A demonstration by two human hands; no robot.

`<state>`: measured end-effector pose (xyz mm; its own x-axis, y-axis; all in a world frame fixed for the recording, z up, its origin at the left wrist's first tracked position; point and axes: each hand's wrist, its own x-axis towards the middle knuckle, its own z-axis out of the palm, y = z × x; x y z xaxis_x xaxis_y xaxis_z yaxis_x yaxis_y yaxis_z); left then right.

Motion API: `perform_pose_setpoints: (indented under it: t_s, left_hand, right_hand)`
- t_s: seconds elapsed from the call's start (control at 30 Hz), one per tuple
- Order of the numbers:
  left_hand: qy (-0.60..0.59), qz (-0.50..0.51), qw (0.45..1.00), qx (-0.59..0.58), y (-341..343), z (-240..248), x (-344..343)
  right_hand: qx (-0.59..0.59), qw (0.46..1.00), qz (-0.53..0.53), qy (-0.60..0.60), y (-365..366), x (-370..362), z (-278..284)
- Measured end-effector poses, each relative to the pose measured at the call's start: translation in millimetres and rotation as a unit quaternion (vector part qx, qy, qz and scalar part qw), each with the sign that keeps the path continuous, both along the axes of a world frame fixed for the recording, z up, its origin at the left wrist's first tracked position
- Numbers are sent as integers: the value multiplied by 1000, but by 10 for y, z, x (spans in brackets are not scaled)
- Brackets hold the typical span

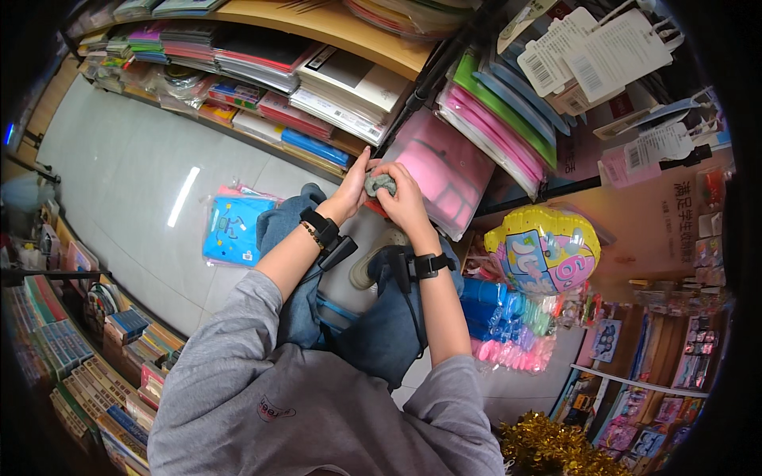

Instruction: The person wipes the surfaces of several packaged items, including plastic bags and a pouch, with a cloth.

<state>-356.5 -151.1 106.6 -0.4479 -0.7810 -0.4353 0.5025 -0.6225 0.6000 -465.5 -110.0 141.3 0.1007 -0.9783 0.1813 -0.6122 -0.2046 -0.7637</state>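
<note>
1. Grey cloth wad [379,186]: far centre, between hands. Right hand [406,197] fingers curled round it; left hand [349,192] open alongside.
2. Risk: loose folds could slip if right fingers slacken.
3. Right: pink plastic-wrapped package [444,163], crowding right hand. Left: blue packet [230,230] on floor.

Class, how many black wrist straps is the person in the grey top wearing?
2: one strap just behind the left hand, the other strap just behind the right hand. No others show.
</note>
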Motion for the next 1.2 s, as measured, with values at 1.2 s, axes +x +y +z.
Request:
perform_pose_setpoints:
  t_s: [1.2]
  left_hand:
    - [-56,-24,992,-112,-100,-267,-73]
  right_hand:
    - [-103,984,-65,128,259,-248,-1]
